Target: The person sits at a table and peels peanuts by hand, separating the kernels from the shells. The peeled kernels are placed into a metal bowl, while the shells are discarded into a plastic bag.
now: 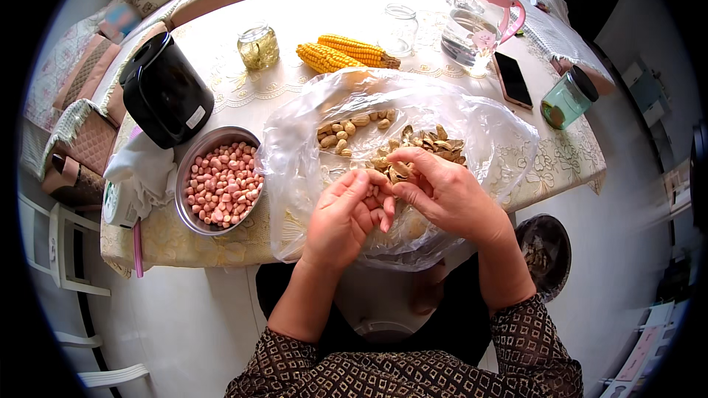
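My left hand (347, 214) is cupped over the clear plastic bag (298, 121), with a few peanut kernels (371, 192) held in its curled fingers. Close beside it, my right hand (451, 193) pinches a peanut shell (399, 171) between thumb and fingers. Beyond the hands, whole unshelled peanuts (342, 131) lie on the bag at the left, and a heap of broken peanut shells (442, 146) lies at the right. A metal bowl (182, 199) left of the bag holds many pink shelled peanuts (224, 185).
On the cloth-covered table (232, 251) stand a black kettle (166, 94), a glass jar (258, 47), corn cobs (332, 56), an empty jar (399, 30), a glass pitcher (470, 27), a phone (513, 80) and a lidded green jar (567, 99). A bin (545, 257) stands on the floor at right.
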Demonstrator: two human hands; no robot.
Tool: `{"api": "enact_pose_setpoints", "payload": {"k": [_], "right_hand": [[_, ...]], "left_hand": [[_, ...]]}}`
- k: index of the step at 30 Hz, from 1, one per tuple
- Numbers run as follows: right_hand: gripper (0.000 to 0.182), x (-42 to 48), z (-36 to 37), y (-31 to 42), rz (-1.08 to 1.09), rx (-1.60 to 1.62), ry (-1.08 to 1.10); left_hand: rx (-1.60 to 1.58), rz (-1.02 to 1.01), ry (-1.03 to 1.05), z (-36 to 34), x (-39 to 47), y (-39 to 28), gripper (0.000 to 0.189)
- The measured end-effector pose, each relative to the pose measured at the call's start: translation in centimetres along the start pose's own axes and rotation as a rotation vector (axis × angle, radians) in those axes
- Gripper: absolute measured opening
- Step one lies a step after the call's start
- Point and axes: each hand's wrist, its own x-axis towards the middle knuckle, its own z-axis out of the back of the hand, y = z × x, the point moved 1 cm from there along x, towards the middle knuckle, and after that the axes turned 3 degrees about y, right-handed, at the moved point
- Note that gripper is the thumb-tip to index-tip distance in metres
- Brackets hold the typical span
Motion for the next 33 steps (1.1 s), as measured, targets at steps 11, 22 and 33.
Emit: {"api": "enact_pose_setpoints", "payload": {"k": [11, 22, 33], "right_hand": [[0.038, 0.2, -1.1, 1.2, 0.029, 0.056, -0.010], [0.033, 0.0, -1.6, 0.8, 0.123, 0.074, -0.075], [0.024, 0.1, -1.5, 0.8, 0.160, 0.037, -0.011]], "left_hand": [[0.121, -0.015, -0.010, 0.1, -0.4, 0.1, 0.012], [0.102, 0.004, 0.002, 0.0, -0.5, 0.1, 0.008], [-0.089, -0.016, 0.019, 0.7, -0.4, 0.1, 0.014]]}}
